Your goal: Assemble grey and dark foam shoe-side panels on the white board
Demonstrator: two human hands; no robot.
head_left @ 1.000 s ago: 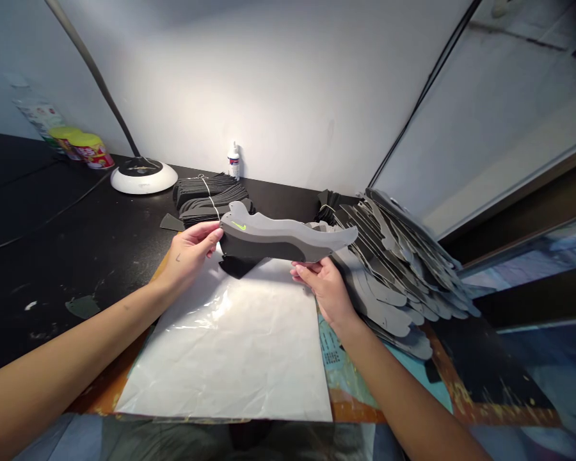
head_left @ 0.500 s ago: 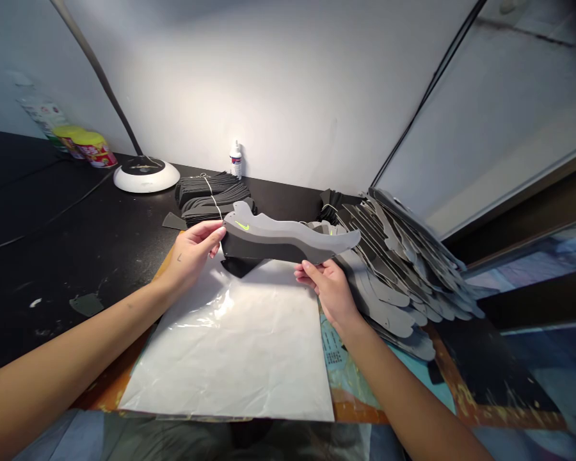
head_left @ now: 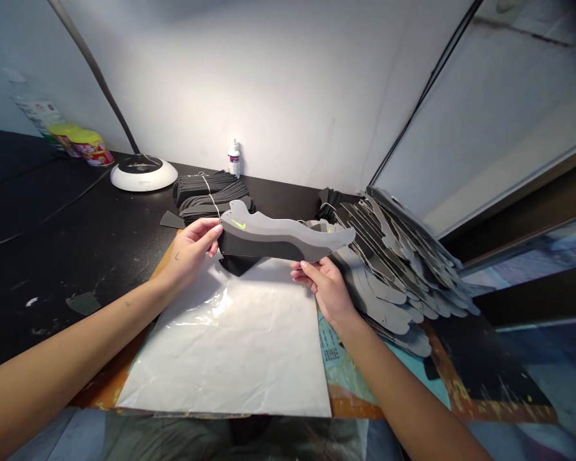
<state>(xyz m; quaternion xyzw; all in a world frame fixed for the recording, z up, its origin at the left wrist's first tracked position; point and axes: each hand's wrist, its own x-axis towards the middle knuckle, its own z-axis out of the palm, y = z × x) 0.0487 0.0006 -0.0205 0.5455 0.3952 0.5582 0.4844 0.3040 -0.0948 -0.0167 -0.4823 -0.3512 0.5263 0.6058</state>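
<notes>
The left hand (head_left: 191,251) pinches the left end of a grey-and-black panel (head_left: 288,235), thumb on the face turned toward the wearer. The right hand (head_left: 325,285) grips the panel's lower edge toward its right end between thumb and fingers. The panel is held raised and slightly tilted, above the far part of a white sheet (head_left: 230,358) that reaches the table's front edge. A dark flap (head_left: 240,265) shows below the panel's left end; whether it is joined to the panel cannot be told.

Near the table's back edge lie a tied black bundle (head_left: 211,200) and a white bottle (head_left: 233,160). Fanned grey pieces (head_left: 384,289) lie toward the table's right edge, just beside the right hand.

Risks, as judged: the panel looks thin and flexible, and both grips sit near its margins. Should either pinch loosen, the panel could sag or swing down. Unequal pull could bend or crease it. The dark flap could fold under if the panel were lowered flat. A sideways move of the right forearm could disturb the loosely fanned pieces. The glossy sheet appears unsecured and could slip if dragged.
</notes>
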